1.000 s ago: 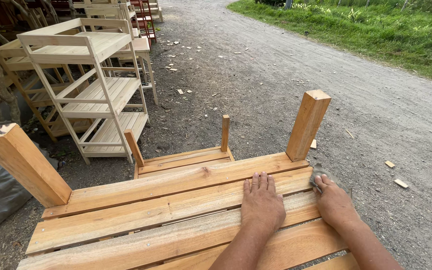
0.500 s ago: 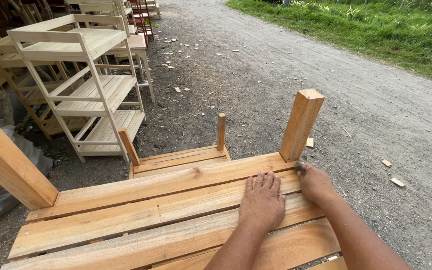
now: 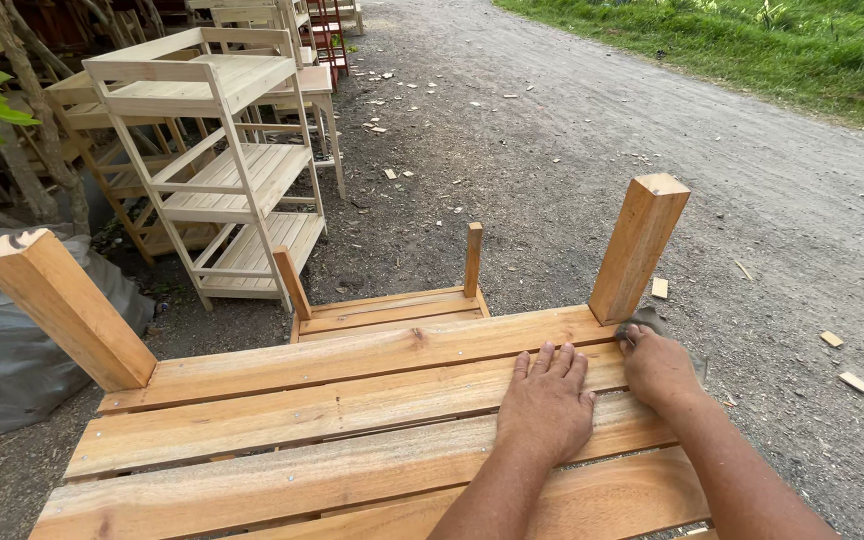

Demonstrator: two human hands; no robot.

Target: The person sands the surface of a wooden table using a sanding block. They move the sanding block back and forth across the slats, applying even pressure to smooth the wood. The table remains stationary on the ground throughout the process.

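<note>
1. Right hand (image 3: 658,368), at lower right of the frame, closes its fingers on a small grey pad (image 3: 640,326) pressed against the slats (image 3: 352,400) at the base of the right post (image 3: 638,245).
2. Left hand (image 3: 546,402) lies flat, fingers spread, gripping nothing, just left of it.
3. Left post (image 3: 64,305) rises at far left.
4. Pale shelves (image 3: 217,165) stand on gravel at upper left.

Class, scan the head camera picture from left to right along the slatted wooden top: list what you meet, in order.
Left corner post → thin far leg → second thin leg → left hand → right hand, pressing a dark pad beside the right corner post.
</note>
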